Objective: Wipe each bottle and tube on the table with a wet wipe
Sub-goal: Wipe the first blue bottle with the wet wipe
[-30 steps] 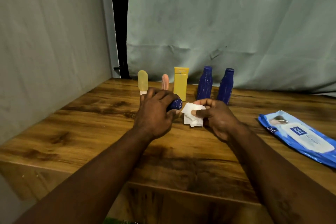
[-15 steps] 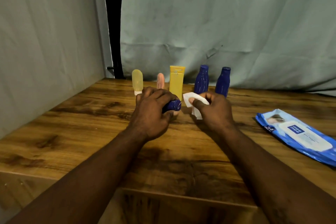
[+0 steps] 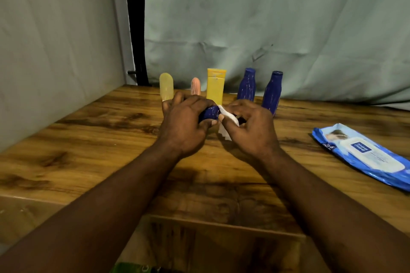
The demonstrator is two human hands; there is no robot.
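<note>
Three blue bottles are in view. The left standing bottle (image 3: pixel 246 85) and the right standing bottle (image 3: pixel 272 93) are upright at the back of the surface (image 3: pixel 88 139). The held bottle (image 3: pixel 209 113) is above mid-surface, with the left grip (image 3: pixel 184 126) curled round it. Its long axis runs roughly left to right, and its visible end points right. The one wet wipe (image 3: pixel 228 117), pinched in the right grip (image 3: pixel 250 131), touches that end. Three tubes stand upright: the pale tube (image 3: pixel 166 87), pink tube (image 3: pixel 195 86) and yellow tube (image 3: pixel 215 86). One wipe pack (image 3: pixel 363 155) lies at right.
</note>
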